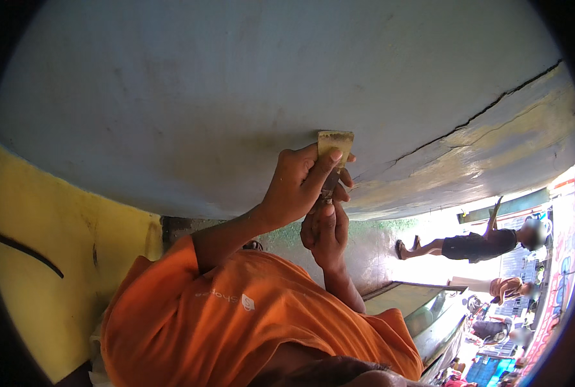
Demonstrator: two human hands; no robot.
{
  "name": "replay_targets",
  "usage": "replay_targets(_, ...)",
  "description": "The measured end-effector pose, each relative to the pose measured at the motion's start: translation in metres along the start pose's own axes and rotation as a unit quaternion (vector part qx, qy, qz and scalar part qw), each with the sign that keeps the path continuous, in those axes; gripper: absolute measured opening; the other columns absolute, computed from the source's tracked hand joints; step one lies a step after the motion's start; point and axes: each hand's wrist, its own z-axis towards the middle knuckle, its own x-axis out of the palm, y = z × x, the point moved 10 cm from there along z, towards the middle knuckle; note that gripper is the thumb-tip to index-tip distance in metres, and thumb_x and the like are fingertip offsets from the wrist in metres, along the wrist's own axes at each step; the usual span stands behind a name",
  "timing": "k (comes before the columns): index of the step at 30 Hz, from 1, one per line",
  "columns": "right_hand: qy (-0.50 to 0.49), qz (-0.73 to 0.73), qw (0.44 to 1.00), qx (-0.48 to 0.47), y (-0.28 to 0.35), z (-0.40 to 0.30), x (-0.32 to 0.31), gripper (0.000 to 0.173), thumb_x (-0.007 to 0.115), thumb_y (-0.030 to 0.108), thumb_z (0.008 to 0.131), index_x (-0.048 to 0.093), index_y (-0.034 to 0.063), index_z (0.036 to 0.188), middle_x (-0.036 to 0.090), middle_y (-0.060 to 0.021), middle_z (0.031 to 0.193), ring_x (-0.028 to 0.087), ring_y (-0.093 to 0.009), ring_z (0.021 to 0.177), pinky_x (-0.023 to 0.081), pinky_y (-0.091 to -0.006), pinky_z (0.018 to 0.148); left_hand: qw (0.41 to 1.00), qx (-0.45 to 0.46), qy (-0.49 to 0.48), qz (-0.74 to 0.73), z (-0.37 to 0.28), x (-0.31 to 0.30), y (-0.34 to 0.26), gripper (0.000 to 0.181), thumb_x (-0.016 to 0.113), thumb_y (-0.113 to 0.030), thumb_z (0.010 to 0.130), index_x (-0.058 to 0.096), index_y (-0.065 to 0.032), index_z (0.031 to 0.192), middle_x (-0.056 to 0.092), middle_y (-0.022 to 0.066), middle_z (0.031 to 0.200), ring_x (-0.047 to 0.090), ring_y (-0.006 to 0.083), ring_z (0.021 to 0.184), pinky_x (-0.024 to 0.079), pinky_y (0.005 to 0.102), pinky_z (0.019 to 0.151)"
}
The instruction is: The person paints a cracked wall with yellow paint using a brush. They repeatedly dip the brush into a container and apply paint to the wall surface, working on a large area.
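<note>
A putty knife with a broad, stained blade is in both of my hands, its edge pointing at a large grey painted wall. My left hand wraps around it, the thumb pressed flat on the blade and the fingertips showing past its far side. My right hand pinches the end of the dark handle between thumb and fingers. Whether the blade touches the wall cannot be told. A long dark crack runs across the wall, with patchy yellowish stains beside it.
A yellow wall with a dark cable is on the left. At right stands a glass-panelled case. Beyond it, one person is on foot and other people are in a bright, cluttered area.
</note>
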Motion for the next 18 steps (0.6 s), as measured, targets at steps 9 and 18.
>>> replay_targets(9, 0.041, 0.003, 0.999, 0.007, -0.004, 0.000, -0.002, 0.054, 0.037, 0.041, 0.111, 0.041, -0.0052, 0.139, 0.045, 0.0035, 0.072, 0.039, -0.002, 0.049, 0.033, -0.0195, 0.043, 0.999, -0.012, -0.034, 0.019, -0.006, 0.000, 0.008, 0.035, 0.047, -0.025, 0.110, 0.064, 0.0063, 0.110, 0.071, 0.0112, 0.078, 0.071, 0.0150, 0.063, 0.057, 0.0263, 0.055)
replay_targets(18, 0.026, 0.017, 0.999, 0.029, -0.021, -0.004, -0.008, 0.038, 0.036, 0.038, 0.111, 0.049, 0.0022, 0.112, 0.042, 0.0053, 0.056, 0.034, -0.003, 0.040, 0.027, -0.0203, 0.038, 0.996, -0.039, -0.071, 0.023, -0.015, -0.002, 0.028, 0.035, 0.047, -0.024, 0.110, 0.064, 0.0075, 0.112, 0.072, 0.0124, 0.081, 0.072, 0.0158, 0.067, 0.058, 0.0268, 0.059)
